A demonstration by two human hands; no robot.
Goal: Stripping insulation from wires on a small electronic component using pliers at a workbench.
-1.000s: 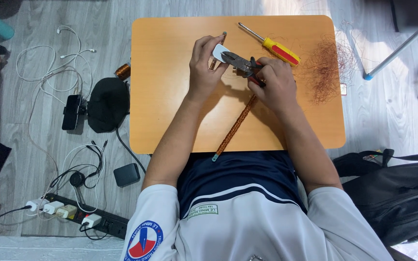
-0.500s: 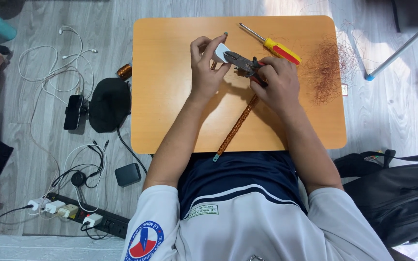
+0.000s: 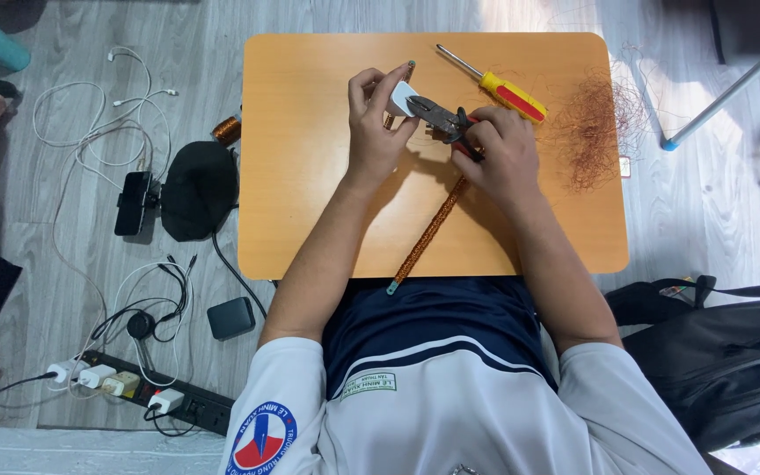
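At upper centre, the left hand (image 3: 378, 132) pinches a small white block (image 3: 400, 97); the right hand (image 3: 499, 149) squeezes pliers (image 3: 440, 117) onto it (stripping looks unfinished, copper wire tangle (image 3: 595, 123) beside it on the bench (image 3: 310, 176)).

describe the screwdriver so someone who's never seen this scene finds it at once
Start at the small orange table on the grey wood floor. Near its far edge, just beyond the right hand gripping the pliers, lies the screwdriver, slanted, beside a tangle of copper wire. It is the only thing there with a yellow-and-red handle and a bare steel shaft.
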